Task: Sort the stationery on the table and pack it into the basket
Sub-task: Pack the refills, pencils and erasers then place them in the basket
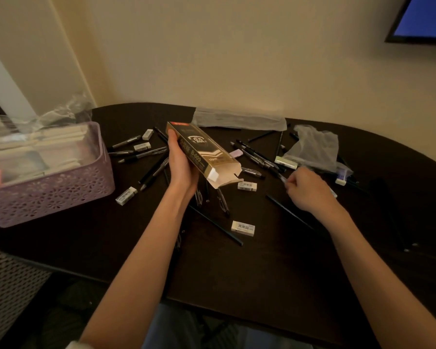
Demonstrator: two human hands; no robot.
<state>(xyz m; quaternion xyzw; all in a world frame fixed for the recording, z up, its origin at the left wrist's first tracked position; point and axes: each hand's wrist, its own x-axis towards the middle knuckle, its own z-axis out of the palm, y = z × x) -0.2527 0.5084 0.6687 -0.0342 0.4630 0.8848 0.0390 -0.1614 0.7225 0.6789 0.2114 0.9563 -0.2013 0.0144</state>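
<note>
— What is held by the left hand (180, 162)?
— A gold pen box (202, 151) is gripped above the table (262, 273), its open flap turned toward the near right.
— And the right hand (307, 188)?
— A clear pen (278, 175) is pinched by its curled fingers.
— Where is the basket (48, 195)?
— At the far left, partly filled; pens and erasers are scattered between.

A dark counter (237, 278) stands against a cream wall (237, 51). A screen (423, 18) glowing blue hangs on the wall, far up and right of the fingers. Below the counter's left edge stands what may be a woven hamper (8, 283).
</note>
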